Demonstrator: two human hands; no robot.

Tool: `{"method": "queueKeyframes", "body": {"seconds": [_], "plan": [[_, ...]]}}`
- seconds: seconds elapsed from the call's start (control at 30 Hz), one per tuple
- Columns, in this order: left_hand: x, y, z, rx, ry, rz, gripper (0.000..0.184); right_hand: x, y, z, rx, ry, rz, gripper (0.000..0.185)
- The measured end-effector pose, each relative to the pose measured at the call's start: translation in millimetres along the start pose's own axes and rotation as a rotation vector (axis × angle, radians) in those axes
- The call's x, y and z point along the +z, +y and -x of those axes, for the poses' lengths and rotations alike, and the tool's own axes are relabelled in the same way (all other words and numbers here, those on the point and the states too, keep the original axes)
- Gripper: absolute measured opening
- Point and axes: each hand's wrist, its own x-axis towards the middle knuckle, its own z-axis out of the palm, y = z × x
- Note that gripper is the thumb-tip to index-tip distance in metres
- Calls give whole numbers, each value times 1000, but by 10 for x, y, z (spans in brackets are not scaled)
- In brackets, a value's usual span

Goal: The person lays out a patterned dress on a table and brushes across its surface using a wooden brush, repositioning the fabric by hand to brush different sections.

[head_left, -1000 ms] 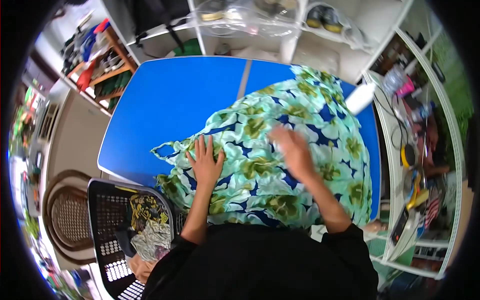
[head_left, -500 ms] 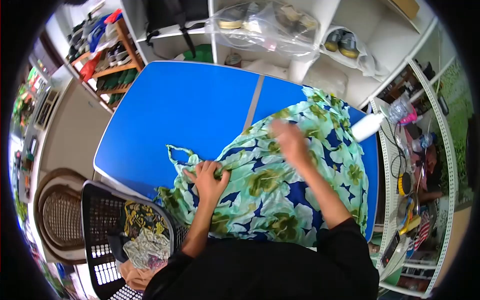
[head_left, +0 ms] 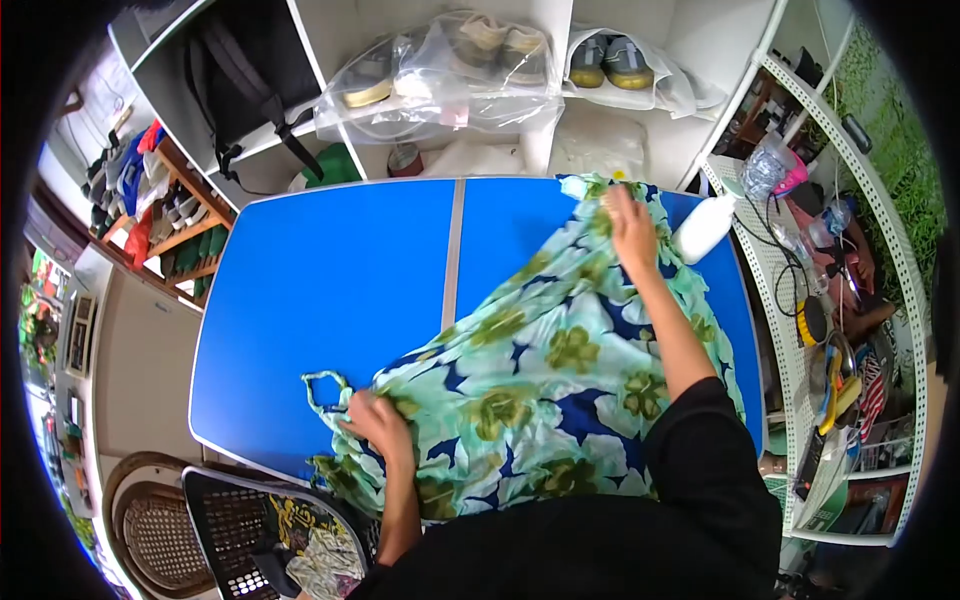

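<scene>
Gripping floral cloth (head_left: pixel 540 390) with both hands (head_left: pixel 380 420) (head_left: pixel 632 232)

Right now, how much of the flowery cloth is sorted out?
Looks done: the floral garment is spread across part of the blue table. In hand: the left hand and right hand are on it. To do, probably: smoothing its creases, then the clothes in the basket.

The left hand (head_left: pixel 380 424) is low at the near left, fingers curled; the right arm (head_left: pixel 676 330) stretches toward the far side, its hand (head_left: pixel 630 222) bent downward.
</scene>
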Motion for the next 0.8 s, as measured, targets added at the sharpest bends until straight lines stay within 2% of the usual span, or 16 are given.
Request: {"method": "queueKeyframes", "body": {"seconds": [0.03, 0.07, 0.1, 0.2, 0.27, 0.3, 0.33, 0.43, 0.5, 0.53, 0.57, 0.6, 0.7, 0.73, 0.77, 0.8], "plan": [[81, -250, 6, -47, 107, 138, 29, -18, -178, 15, -124, -15, -111, 45], [-58, 64, -45, -227, 291, 320, 37, -123, -440, 25, -312, -87, -148, 44], [-144, 180, -88, -349, 346, 476, 39, -202, -605, 26, -498, -158, -184, 43], [-145, 100, -116, -474, 520, 794, 40, -9, -434, -23, -479, -480, -136, 43], [-150, 178, -123, -485, 541, 876, 36, 162, -97, -220, -162, -393, -4, 47], [-150, 212, -118, -494, 556, 917, 34, 319, 108, -286, 5, -217, 26, 46], [-151, 220, -116, -518, 556, 884, 36, 327, 188, -368, 280, -186, 144, 45], [-193, 265, -135, -536, 527, 796, 39, 363, 126, -501, 324, 128, 7, 46], [-173, 273, -145, -513, 524, 783, 39, 356, -191, -513, -38, -9, -216, 43], [-161, 273, -144, -508, 522, 806, 39, 292, -436, -550, -374, 100, -378, 41], [-159, 274, -132, -506, 522, 825, 39, 198, -615, -496, -462, -144, -341, 41], [-179, 300, -123, -516, 510, 797, 38, 192, -677, -431, -590, -194, -270, 36], [-200, 292, -125, -521, 511, 789, 36, 426, -476, -565, -360, -337, -104, 30], [-210, 336, -132, -525, 506, 831, 35, 448, -424, -630, 50, -402, -34, 38], [-205, 356, -137, -522, 517, 836, 35, 721, -222, -543, 240, -92, -30, 30], [-204, 367, -140, -519, 523, 839, 35, 707, -256, -528, 366, 88, -39, 32]]}}
